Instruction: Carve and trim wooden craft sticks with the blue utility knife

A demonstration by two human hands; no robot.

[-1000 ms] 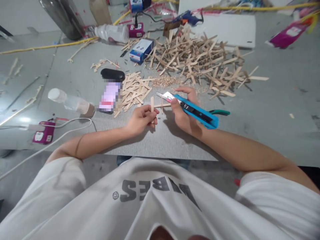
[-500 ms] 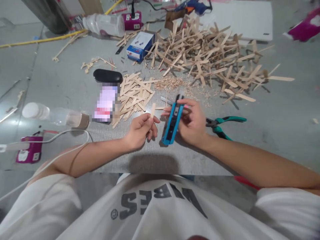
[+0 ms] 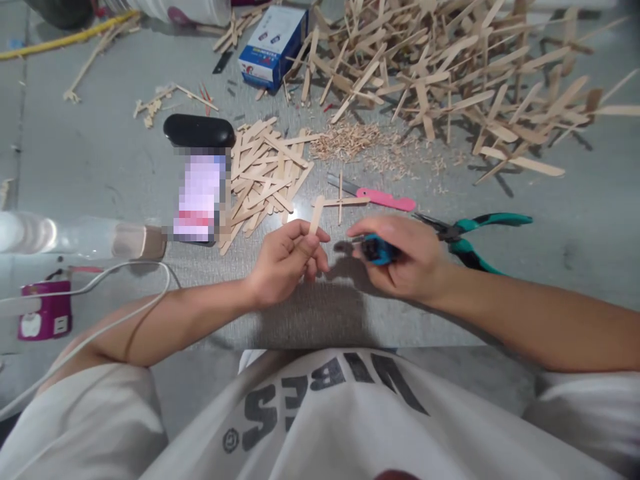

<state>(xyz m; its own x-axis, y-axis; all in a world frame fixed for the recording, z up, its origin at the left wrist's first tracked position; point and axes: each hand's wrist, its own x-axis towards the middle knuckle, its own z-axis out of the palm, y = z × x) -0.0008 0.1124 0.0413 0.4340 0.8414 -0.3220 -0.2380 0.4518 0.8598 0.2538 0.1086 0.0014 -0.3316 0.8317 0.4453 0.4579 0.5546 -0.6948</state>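
In the head view, my left hand (image 3: 287,260) pinches a wooden craft stick (image 3: 317,215) between thumb and fingers, its rounded end pointing up and away from me. To the right, my right hand (image 3: 407,257) is wrapped round a blue-and-black utility knife (image 3: 380,250), seen nearly end-on and partly hidden by the fingers. A small gap separates the two hands. Just beyond them lies a thin stick crossed over a craft stick (image 3: 355,201). A pink-handled knife (image 3: 390,199) rests behind that. Loose craft sticks (image 3: 267,177) are piled beyond my left hand.
Green-handled pliers (image 3: 467,237) lie beside my right wrist. Wood bits (image 3: 345,140) and a large heap of crossed sticks (image 3: 425,80) spread behind. A phone (image 3: 200,200), black case (image 3: 199,131), blue-white box (image 3: 274,47), clear bottle (image 3: 85,237) and white cable (image 3: 167,280) are around the left side.
My right hand has moved right and turned the utility knife from lengthwise to nearly end-on. The pink knife and crossed sticks now show fully. My left hand still holds its stick; the view has shifted closer.
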